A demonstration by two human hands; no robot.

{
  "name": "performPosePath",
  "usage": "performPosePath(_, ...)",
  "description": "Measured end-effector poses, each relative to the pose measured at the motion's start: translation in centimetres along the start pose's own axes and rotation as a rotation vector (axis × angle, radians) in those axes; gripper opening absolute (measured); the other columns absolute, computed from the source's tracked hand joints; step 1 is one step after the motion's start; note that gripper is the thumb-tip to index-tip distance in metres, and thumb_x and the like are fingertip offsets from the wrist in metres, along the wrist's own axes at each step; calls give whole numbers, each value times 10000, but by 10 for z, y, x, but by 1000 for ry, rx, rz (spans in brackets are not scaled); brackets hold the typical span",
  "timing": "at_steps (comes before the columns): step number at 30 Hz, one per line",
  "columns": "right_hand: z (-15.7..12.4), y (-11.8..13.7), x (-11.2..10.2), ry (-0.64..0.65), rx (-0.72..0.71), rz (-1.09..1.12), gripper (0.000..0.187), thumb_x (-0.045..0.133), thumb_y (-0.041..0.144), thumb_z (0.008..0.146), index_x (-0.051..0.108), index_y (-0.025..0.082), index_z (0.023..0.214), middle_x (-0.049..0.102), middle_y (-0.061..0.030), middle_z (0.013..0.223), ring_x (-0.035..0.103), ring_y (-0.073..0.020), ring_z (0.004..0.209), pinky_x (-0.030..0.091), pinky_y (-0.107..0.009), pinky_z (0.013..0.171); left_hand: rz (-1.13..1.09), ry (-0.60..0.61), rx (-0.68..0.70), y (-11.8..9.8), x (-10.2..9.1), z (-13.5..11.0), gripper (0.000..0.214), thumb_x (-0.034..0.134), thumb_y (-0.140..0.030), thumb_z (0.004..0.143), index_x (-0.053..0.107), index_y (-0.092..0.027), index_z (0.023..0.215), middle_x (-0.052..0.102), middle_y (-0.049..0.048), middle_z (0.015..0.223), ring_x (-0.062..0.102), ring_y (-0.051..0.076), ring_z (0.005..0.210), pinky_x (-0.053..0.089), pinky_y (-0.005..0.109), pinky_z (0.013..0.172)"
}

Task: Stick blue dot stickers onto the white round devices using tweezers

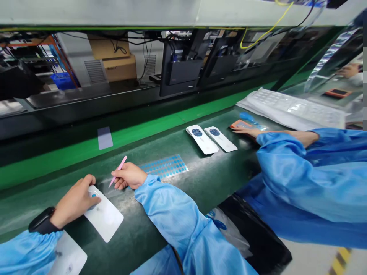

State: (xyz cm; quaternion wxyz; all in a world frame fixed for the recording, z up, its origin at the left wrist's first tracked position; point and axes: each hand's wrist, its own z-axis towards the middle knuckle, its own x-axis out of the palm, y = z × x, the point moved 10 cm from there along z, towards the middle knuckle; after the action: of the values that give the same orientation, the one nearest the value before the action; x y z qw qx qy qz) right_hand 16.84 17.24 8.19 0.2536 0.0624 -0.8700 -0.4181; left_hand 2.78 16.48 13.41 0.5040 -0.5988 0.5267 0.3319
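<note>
My left hand (76, 198), with a black watch on its wrist, grips the upper end of a white phone back panel (107, 219). The thumb lies on the panel's face, beside a small blue patch near the camera area; the other fingers go round the far edge. In my right hand (130, 176) are pink tweezers (121, 163), pinched between thumb and fingers, with the thin tip slanting down to the left. Behind that hand lies a clear sheet of blue round stickers (172, 166). Partly under my left sleeve is another white panel (73, 254).
Two groups of white panels with dark blue camera circles (203, 139) lie farther back. At right, a co-worker's hand (249, 131) touches an orange item (240, 124), near a white plastic tray (295, 109). A grey card (105, 138) rests on the green ledge; a black bag (258, 229) is below.
</note>
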Motion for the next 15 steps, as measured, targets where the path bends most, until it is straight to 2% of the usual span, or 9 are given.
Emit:
performPosePath(2,1,-1,0,7,3,1,415,530,85,1067,566,121,655,581,11,486,564,-78,377,479,-119,413,3,27,14,3,-15,9,373,497,-481,610,443,-299,931,623,-30,771,627,232,729,475,323,697)
performPosePath(4,2,0,1,14,-2,4,404,532,84,1062,568,119,661,581,4,480,562,-84,377,487,-127,421,18,58,14,8,-38,20,401,480,-480,634,457,-299,991,621,-54,747,631,216,722,465,301,695)
performPosePath(6,3,0,2,20,-7,7,393,533,74,1053,568,117,664,582,1,477,560,-85,378,491,-131,429,57,59,-1,15,-71,35,419,484,-443,625,491,-300,1019,624,-81,719,622,193,700,445,274,685)
performPosePath(8,4,-1,2,22,-3,1,403,530,62,1048,563,120,651,574,1,470,559,-86,376,487,-132,427,120,42,-30,24,-109,52,375,505,-368,585,535,-294,951,605,-106,659,601,167,676,418,244,680)
performPosePath(12,9,-4,5,48,5,-12,431,529,47,1041,553,127,618,549,4,449,558,-93,366,485,-138,422,285,-85,-112,38,-186,88,238,516,-261,620,587,-245,846,638,-81,658,627,169,733,401,239,730)
performPosePath(15,12,-6,7,66,2,-9,434,551,64,1039,553,129,609,549,3,445,559,-93,362,496,-139,432,363,-254,-127,35,-225,110,166,503,-220,764,609,-202,891,724,-15,863,664,221,992,443,291,913)
